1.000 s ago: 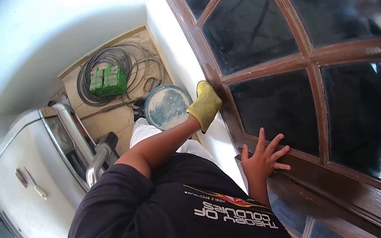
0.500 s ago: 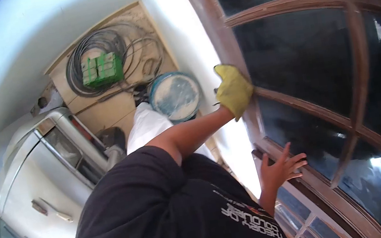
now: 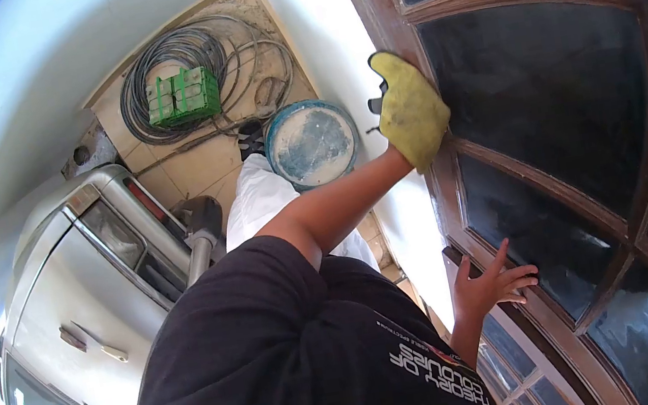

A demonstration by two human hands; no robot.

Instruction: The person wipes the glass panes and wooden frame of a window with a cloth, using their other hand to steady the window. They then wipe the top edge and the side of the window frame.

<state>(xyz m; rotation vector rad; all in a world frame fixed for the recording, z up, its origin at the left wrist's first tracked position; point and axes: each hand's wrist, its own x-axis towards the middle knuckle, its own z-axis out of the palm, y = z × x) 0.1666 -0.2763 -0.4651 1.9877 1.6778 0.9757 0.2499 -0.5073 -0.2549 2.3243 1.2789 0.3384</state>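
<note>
My left hand (image 3: 413, 112), in a yellow work glove, is against the brown wooden window frame (image 3: 445, 184) beside the white wall. One gloved digit sticks out toward the top. The other fingers are hidden, and small dark parts show at the glove's edge, too unclear to name. Bare and lower down, my right hand (image 3: 491, 285) has its fingers spread over the lower frame and dark glass (image 3: 544, 102). Nothing shows in its grasp.
A round, whitish-blue bucket top (image 3: 312, 144) is near my foot. Behind it, coiled black cable (image 3: 138, 104) surrounds a green crate (image 3: 195, 94) on the tiled floor. A silver vehicle (image 3: 78, 298) stands at the left. White wall (image 3: 316, 36) borders the window.
The view has shifted, moving the room's objects slightly up and right in the picture. My gloved left hand is a little higher along the frame; my right hand keeps its spread fingers.
</note>
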